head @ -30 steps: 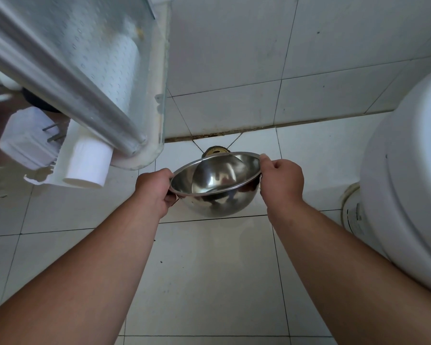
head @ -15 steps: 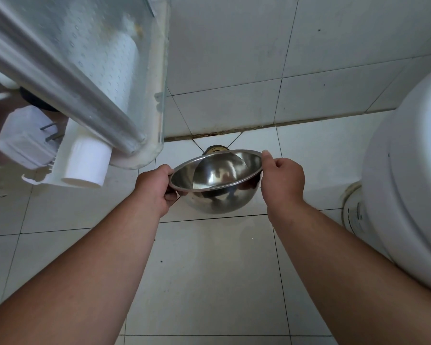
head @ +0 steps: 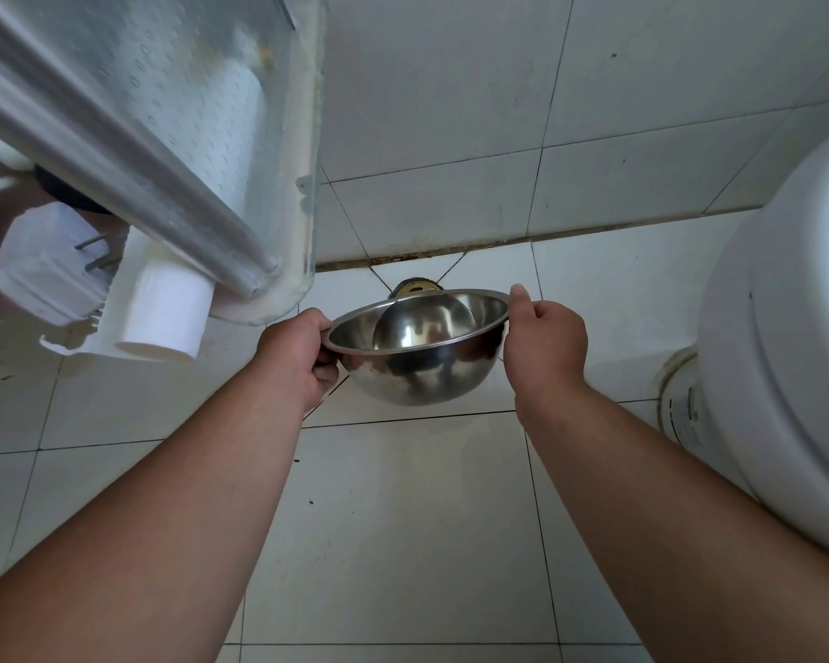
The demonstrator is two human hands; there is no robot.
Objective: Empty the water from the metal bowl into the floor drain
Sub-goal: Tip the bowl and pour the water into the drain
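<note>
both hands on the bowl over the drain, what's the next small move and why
Probably tip the far rim down further. The metal bowl is gripped at its rim by the left hand and right hand, with the floor drain just beyond it.

The metal bowl (head: 417,349) is held above the tiled floor (head: 403,519) by both hands at opposite points of its rim. The left hand (head: 297,356) grips the rim with curled fingers; the right hand (head: 544,342) pinches the rim, thumb on top. The bowl is tilted, its far edge lower. The floor drain (head: 415,286) lies just beyond the bowl, between the hands, partly hidden by the rim. A toilet (head: 786,375) stands right of the right hand.
</note>
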